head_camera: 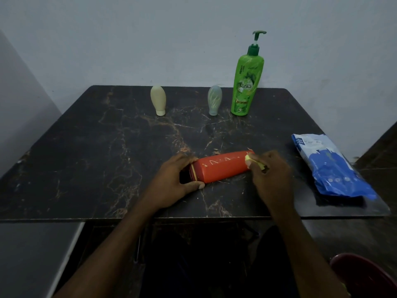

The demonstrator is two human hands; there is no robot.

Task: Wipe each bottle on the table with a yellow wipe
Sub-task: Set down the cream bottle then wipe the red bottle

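— Near the front edge of the tabletop [103,160], gripping the capped end of the red bottle [223,166] with the left hand [178,179], fingers [187,158] curling over the top, thumb pressing along the near side.

— Lying on its side, then?

— Lying on its side, yes, base pointing right and slightly away. Pinching the yellow wipe [255,162] in the right hand [272,173], fingers [261,157] clenching round it and pressing it against the base end.

— And sitting further right?

— Resting flat near the right edge, apart from the right hand: a blue and white wipe pack [330,168].

— Standing at the back?

— Standing in a row along the far edge: a cream bottle [158,100] on its cap at the left, a grey-green bottle [214,100] likewise on its cap, and just beside that a tall green pump bottle [247,82], upright, rising in front of the pale wall [129,39].
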